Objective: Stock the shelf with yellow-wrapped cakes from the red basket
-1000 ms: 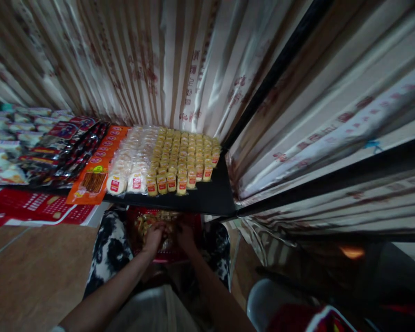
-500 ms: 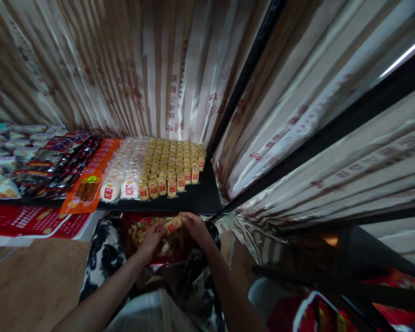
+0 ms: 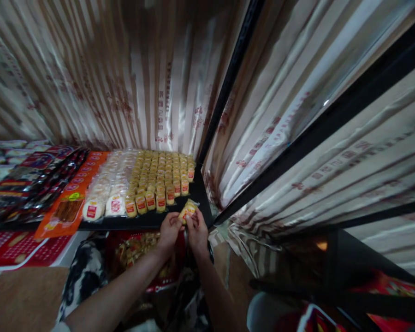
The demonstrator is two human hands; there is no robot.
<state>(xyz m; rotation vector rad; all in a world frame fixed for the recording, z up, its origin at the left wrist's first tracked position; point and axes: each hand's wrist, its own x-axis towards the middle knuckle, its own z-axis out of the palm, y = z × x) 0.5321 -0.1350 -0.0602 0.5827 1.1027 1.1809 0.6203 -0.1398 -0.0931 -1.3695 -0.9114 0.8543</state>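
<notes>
Between them, my left hand (image 3: 170, 232) and my right hand (image 3: 196, 232) grip a small yellow packaged snack (image 3: 187, 210) with a red label. Both hands are closed on it, just over the front edge of the black shelf (image 3: 197, 200). Similar yellow packaged snacks (image 3: 155, 173) stand in tight rows on the shelf, left of and beyond my hands. Below my left forearm, a red bag (image 3: 110, 242) rests at my lap, with loose yellow packets (image 3: 136, 251) visible in its opening. My forearms hide part of it.
White round packaged snacks (image 3: 115, 203), an orange packet (image 3: 67, 203) and dark packets (image 3: 31, 184) lie left along the shelf. A striped curtain (image 3: 134, 92) hangs behind, with black frame bars (image 3: 228, 87) at the right. Red bags (image 3: 318, 320) stand at the lower right.
Both hands have lifted the snack from above the bag to the shelf's front edge, tilting it more upright. The view has shifted, so the shelf appears lower and further left.
</notes>
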